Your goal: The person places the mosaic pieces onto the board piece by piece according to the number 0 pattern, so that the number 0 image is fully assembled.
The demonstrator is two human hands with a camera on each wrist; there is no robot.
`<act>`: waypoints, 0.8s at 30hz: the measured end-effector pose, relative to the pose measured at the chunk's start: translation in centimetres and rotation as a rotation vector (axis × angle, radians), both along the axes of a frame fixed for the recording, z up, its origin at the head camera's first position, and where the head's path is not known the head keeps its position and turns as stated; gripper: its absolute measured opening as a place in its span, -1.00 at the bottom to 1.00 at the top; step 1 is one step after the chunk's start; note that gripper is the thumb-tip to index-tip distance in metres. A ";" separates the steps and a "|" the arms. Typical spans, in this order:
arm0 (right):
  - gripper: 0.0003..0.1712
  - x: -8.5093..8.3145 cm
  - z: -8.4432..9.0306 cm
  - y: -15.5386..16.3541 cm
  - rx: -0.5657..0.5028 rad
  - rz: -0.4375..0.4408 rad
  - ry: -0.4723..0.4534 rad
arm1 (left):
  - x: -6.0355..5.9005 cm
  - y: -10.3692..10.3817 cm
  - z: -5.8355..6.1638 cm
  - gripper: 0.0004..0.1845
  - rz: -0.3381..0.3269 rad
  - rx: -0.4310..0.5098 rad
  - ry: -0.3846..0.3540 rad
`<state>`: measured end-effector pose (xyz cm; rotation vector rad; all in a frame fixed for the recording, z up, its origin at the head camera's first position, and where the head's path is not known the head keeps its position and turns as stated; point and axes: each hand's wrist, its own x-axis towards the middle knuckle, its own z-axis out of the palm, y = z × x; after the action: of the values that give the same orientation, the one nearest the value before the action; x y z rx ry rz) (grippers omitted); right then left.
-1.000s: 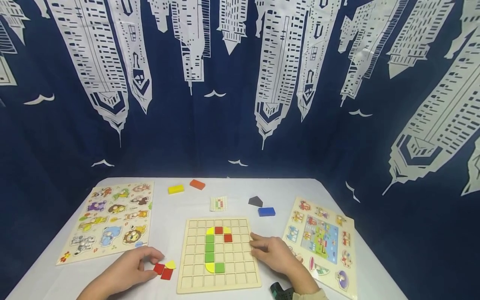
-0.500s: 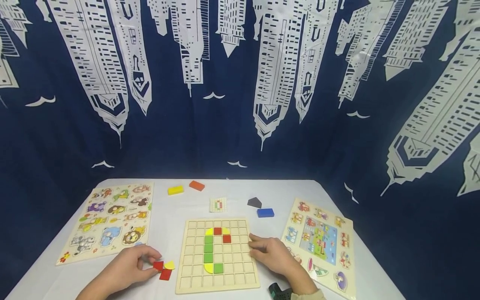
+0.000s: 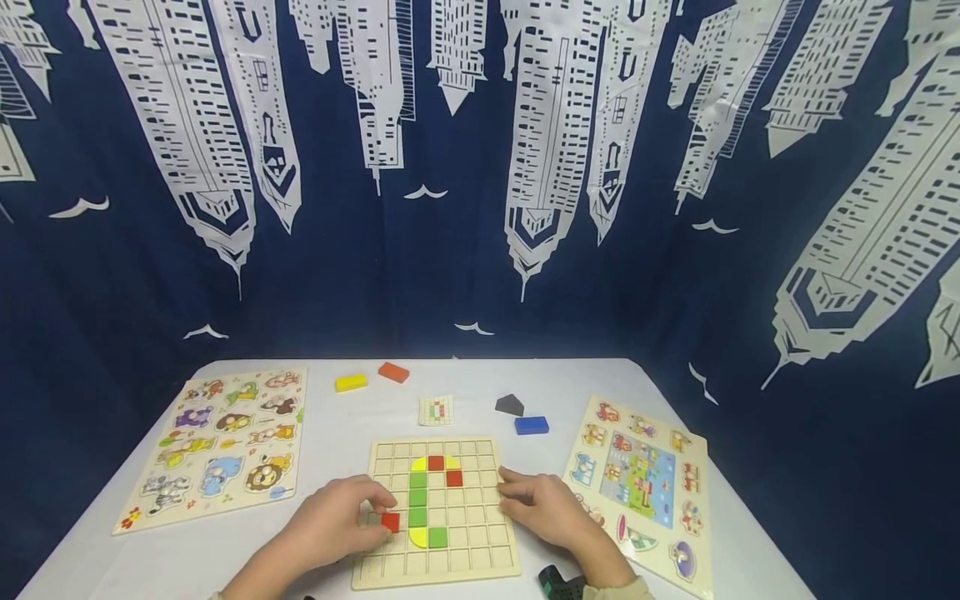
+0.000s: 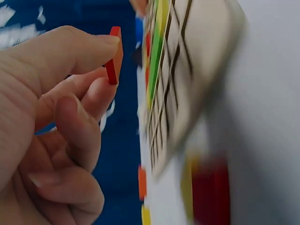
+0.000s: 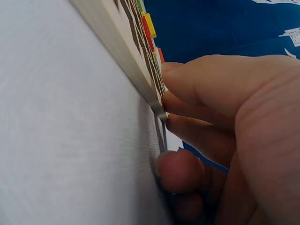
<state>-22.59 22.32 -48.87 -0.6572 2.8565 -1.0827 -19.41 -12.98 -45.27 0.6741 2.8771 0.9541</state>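
My left hand (image 3: 337,521) pinches a red square tile (image 3: 391,522) between thumb and fingers, over the left part of the wooden grid board (image 3: 472,558). The left wrist view shows this tile (image 4: 115,56) raised off the board, seen nearly edge-on. On the board stand a column of green square tiles (image 3: 417,497), one more green tile (image 3: 437,537), two red tiles (image 3: 454,478) and yellow quarter-round tiles (image 3: 417,537). My right hand (image 3: 551,510) rests its fingertips at the board's right edge, as the right wrist view also shows, with the fingers loosely bent.
A small pattern card (image 3: 437,410) lies behind the board. Yellow (image 3: 351,382), orange (image 3: 393,372) and blue (image 3: 532,425) blocks and a dark pentagon (image 3: 510,405) are nearby. An animal puzzle (image 3: 225,450) is left, another puzzle (image 3: 645,492) right. Loose red tile (image 4: 211,192) lies beside the board.
My left hand has picked up a red tile from the small pile left of the board and carried it right, over the board. My right hand has stayed at the board's edge.
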 end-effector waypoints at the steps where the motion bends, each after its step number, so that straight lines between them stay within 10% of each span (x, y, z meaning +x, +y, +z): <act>1: -0.66 0.0 0.0 0.0 -0.004 0.000 -0.004 | -0.2 1.0 -0.1 -0.70 -0.004 -0.007 0.012; 10: -0.67 0.0 -0.1 0.2 -0.029 0.003 -0.019 | -2.5 7.1 -1.2 -0.74 0.023 -0.004 0.022; 24: -0.69 -0.1 -0.1 0.3 -0.017 0.010 -0.002 | -3.8 9.4 -2.0 -0.87 0.053 -0.009 0.035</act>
<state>-22.74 22.58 -48.96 -0.6707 2.8422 -1.1069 -23.18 -3.54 -47.30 0.6227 2.9420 0.9449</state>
